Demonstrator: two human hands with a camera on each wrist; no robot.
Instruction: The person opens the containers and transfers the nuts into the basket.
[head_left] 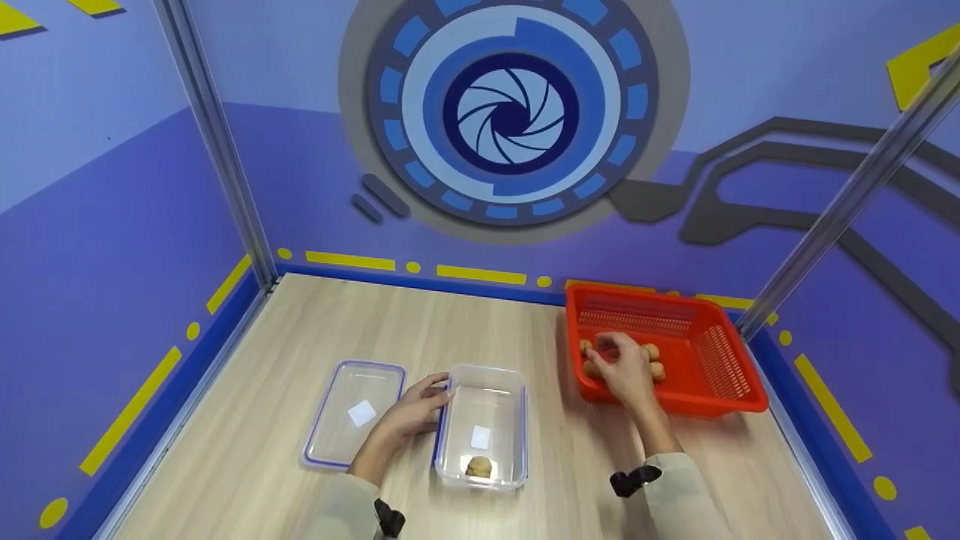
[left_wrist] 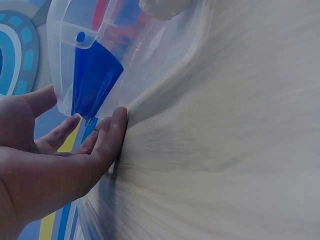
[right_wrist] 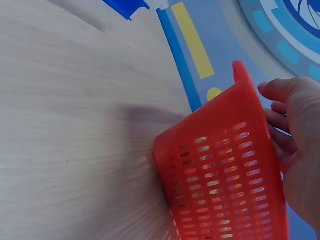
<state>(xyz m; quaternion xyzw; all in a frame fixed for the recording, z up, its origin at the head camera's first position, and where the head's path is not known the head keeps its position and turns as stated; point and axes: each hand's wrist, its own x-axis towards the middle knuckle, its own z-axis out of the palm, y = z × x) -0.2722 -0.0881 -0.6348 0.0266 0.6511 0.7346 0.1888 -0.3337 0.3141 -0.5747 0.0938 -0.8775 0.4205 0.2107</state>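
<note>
A clear plastic food box (head_left: pixel 489 412) with blue side latches stands on the table. One round, light-brown, walnut-like piece (head_left: pixel 478 467) lies inside at its near end, beside a small white square. My left hand (head_left: pixel 416 409) touches the box's left side, its thumb at the rim; in the left wrist view its fingers reach to the hanging blue latch (left_wrist: pixel 97 75). Over the left part of a red plastic basket (head_left: pixel 675 405) is my right hand (head_left: pixel 626 371). Its thumb and forefinger are bent with a gap between them, above several similar brown pieces (head_left: pixel 657 370). The basket wall partly hides its fingers in the right wrist view.
A clear lid (head_left: pixel 330 442) with a blue-violet edge lies flat left of the box, a white square (head_left: pixel 361 413) on it. Printed panels (head_left: pixel 300 172) wall in the wooden table (head_left: pixel 540 337) at the back and sides. The basket stands near the back right corner.
</note>
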